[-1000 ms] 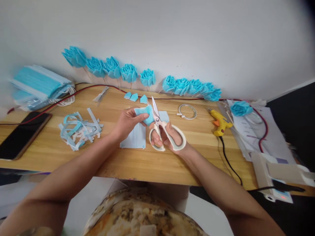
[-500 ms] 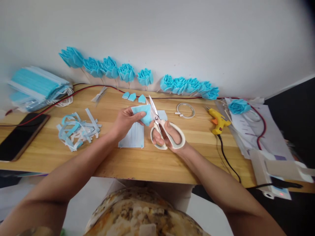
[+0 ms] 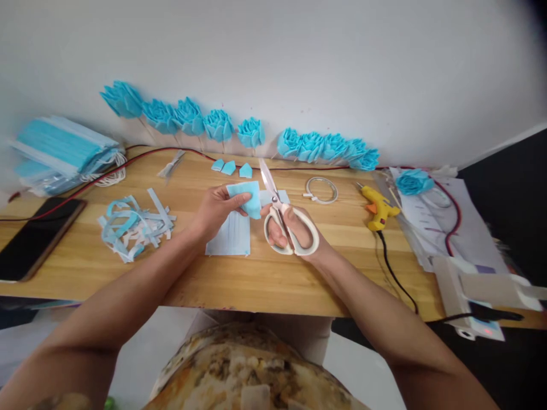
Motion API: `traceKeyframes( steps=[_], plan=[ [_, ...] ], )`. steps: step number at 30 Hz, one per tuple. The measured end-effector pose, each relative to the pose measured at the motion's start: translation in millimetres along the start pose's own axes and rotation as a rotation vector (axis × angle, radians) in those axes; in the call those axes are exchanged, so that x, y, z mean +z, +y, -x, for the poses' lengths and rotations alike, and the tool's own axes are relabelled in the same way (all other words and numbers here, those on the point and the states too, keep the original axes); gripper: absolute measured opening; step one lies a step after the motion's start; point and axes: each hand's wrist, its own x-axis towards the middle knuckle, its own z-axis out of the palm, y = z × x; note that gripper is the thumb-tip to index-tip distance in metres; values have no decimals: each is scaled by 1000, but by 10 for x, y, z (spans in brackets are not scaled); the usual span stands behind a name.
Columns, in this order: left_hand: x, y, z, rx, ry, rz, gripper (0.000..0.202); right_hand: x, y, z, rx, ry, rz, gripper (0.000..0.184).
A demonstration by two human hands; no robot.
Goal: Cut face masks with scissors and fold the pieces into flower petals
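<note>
Over the middle of the table (image 3: 273, 290), the left hand (image 3: 216, 210) is pinching a blue fabric piece (image 3: 252, 199) by its left side, the thumb pressing on top and the fingers curling behind. The right hand (image 3: 301, 229) is gripping the scissors (image 3: 274, 199), its fingers wrapping the handle loops and the blades pointing away just beside the piece's free edge. Judging by its thinness, the piece is probably feeling light, soft and easily creased, so a flat edge pinch is suiting it; the scissors are looking stiffer, heavier, safest by the loops.

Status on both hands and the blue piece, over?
Left hand pinching blue piece. Right hand holding scissors, blades apart from the piece. Pale sheet below, partly hidden.
</note>
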Motion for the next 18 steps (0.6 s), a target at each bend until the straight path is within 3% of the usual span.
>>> traceKeyframes(
  steps=[5, 7, 9, 12, 15, 18],
  plan=[
    [-14, -5, -26, -16, 73, 37, 32, -187, -390, 60, -100, -114, 403, 64],
    [-18, 10, -36, -23, 105, 53, 32, -258, -592, 190, -54, -53, 787, 54],
    [-22, 23, -44, -27, 130, 72, 31, -344, -728, 375, -12, -19, 1223, 56],
    [-22, 25, -43, -32, 110, 85, 29, -547, -758, 669, 141, -78, 1632, 56],
    [-8, 14, -25, -48, 41, 40, 31, -798, -699, 865, 227, -110, 1782, 59],
    [25, 27, 2, -59, 10, -41, 33, -928, -722, 904, 201, -77, 1808, 58]
  ],
)
